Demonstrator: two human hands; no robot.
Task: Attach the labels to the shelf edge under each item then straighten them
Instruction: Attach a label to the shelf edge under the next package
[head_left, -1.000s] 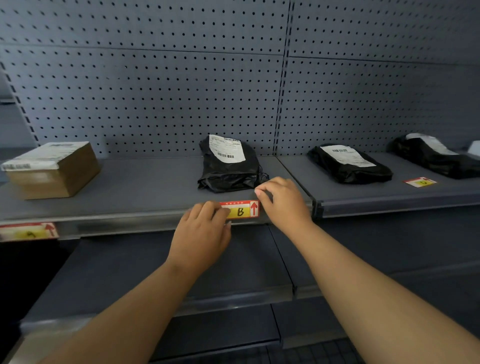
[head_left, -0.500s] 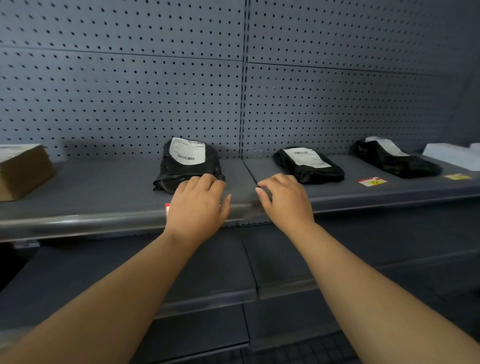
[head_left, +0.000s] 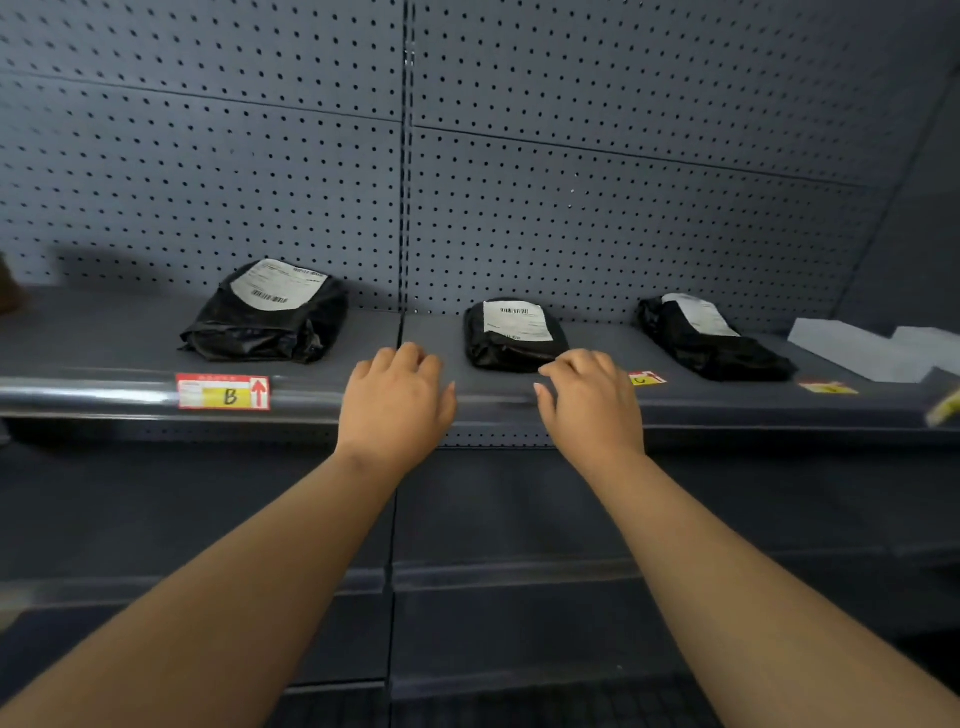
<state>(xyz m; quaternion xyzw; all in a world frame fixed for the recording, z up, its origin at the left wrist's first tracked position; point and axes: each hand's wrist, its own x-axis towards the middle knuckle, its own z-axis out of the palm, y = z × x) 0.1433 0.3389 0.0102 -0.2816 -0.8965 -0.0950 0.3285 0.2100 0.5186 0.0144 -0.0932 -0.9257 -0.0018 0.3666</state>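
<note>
A red and yellow label marked B (head_left: 223, 392) sits on the shelf edge (head_left: 104, 397) below the left black parcel (head_left: 267, 319). A second label marked C (head_left: 647, 378) lies flat on the shelf top, right of the middle black parcel (head_left: 511, 332). A third label (head_left: 828, 387) lies in front of the right black parcel (head_left: 711, 338). My left hand (head_left: 397, 397) hovers at the shelf edge, fingers loosely spread, holding nothing. My right hand (head_left: 589, 397) is just left of label C, fingers apart and empty.
Grey pegboard (head_left: 571, 208) backs the shelf. White flat packets (head_left: 872, 351) lie at the far right. A brown box corner (head_left: 8, 291) shows at the far left. A lower shelf (head_left: 519, 577) runs beneath my arms.
Both hands have let go of label B and moved right along the shelf; my view has turned right. Label B stays fixed on the edge, and my right hand now nears label C.
</note>
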